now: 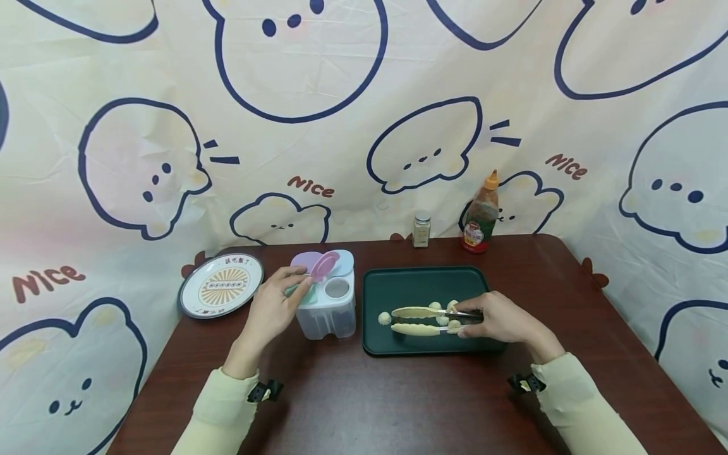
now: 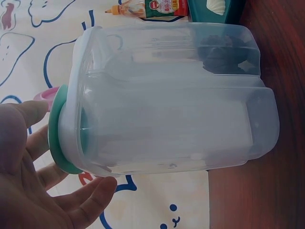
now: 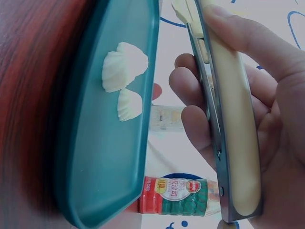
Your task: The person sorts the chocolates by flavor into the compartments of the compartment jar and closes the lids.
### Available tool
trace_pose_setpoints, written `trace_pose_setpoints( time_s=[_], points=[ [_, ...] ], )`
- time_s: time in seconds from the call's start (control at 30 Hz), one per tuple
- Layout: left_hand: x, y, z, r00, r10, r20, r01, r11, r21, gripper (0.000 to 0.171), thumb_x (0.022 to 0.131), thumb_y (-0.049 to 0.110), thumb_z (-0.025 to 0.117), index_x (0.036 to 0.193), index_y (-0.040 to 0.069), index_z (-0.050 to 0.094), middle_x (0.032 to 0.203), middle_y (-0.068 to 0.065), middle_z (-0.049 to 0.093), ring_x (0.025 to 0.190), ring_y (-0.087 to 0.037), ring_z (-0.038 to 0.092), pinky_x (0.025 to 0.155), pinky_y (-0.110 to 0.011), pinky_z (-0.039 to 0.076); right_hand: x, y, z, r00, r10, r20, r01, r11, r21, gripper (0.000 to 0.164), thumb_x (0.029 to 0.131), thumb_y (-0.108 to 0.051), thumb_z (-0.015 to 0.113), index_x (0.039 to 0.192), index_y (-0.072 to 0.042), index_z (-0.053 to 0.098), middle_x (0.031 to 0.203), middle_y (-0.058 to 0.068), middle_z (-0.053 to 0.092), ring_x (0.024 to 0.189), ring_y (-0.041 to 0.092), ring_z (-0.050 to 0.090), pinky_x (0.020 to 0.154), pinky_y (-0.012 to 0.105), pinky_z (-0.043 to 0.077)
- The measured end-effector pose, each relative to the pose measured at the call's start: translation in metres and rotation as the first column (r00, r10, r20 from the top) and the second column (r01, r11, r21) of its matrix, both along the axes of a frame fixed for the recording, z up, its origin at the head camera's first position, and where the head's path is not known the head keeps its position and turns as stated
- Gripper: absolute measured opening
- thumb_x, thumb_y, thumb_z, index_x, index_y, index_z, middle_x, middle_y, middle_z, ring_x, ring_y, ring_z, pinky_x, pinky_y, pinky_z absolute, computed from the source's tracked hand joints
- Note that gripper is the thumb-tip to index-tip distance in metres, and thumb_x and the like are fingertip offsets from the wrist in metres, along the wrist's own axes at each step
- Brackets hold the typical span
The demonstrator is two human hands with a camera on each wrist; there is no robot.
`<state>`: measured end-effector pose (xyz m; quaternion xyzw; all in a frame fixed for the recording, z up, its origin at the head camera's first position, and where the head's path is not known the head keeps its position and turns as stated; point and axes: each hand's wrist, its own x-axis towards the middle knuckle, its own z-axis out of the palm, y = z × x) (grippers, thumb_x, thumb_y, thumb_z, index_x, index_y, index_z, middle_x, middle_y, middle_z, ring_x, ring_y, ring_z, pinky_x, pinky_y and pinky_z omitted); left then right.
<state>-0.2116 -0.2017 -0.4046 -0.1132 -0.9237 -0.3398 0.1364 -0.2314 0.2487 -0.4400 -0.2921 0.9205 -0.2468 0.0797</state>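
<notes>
My left hand (image 1: pixel 277 302) is at the top of a clear plastic container (image 1: pixel 327 316) with several coloured lids. Its thumb and forefinger pinch the edge of the raised pink lid (image 1: pixel 325 266), and an uncovered round opening (image 1: pixel 337 288) shows beside it. In the left wrist view, the other fingers lie near the green lid (image 2: pixel 58 129). My right hand (image 1: pixel 500 318) grips cream-and-metal tongs (image 3: pixel 233 114) over the dark green tray (image 1: pixel 421 284), their arms spread apart and pointing left. On the tray lie several small white ridged pieces (image 1: pixel 384 318), some partly hidden by the tongs.
A white patterned plate (image 1: pixel 222 285) is at the table's back left. A small glass jar (image 1: pixel 421 231) and a sauce bottle with an orange cap (image 1: pixel 480 218) stand along the back edge. Behind the brown table (image 1: pixel 409 404) hangs a printed cloth (image 1: pixel 318 151).
</notes>
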Motion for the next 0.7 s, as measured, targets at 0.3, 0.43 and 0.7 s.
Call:
trace_pose_setpoints(
  time_s=[0.3,0.43,0.7],
  points=[
    [0.001,0.001,0.001,1.0,0.004,-0.017,-0.004,1.0,-0.014,0.042,0.102,0.038,0.054,0.118,0.004,0.073,0.134,-0.011,0.063,0.128,-0.034,0.056,0.103,-0.057,0.044,0.0,-0.006,0.012,0.999,-0.019,0.047,0.024,0.995,-0.096,0.042,0.084,-0.033,0.08,0.123,-0.019,0.072,0.096,-0.006,0.074,0.068,0.006,0.056,0.056,0.022,0.045],
    [0.001,0.001,0.002,1.0,0.004,-0.012,-0.004,1.0,-0.015,0.042,0.102,0.039,0.054,0.119,0.005,0.073,0.134,-0.011,0.063,0.128,-0.034,0.056,0.103,-0.057,0.044,0.0,-0.01,0.019,0.999,-0.03,0.042,0.034,0.994,-0.104,0.044,0.085,-0.034,0.079,0.125,-0.018,0.07,0.087,-0.012,0.072,0.066,0.005,0.056,0.055,0.022,0.044],
    [0.001,0.0,0.0,1.0,0.004,-0.007,-0.004,1.0,-0.011,0.043,0.102,0.04,0.053,0.119,0.005,0.073,0.134,-0.011,0.063,0.128,-0.033,0.056,0.103,-0.057,0.044,-0.001,-0.02,0.032,0.997,-0.07,-0.016,0.068,0.991,-0.111,0.052,0.084,-0.036,0.08,0.128,-0.012,0.068,0.103,-0.002,0.076,0.069,0.005,0.057,0.057,0.023,0.047]
  ],
)
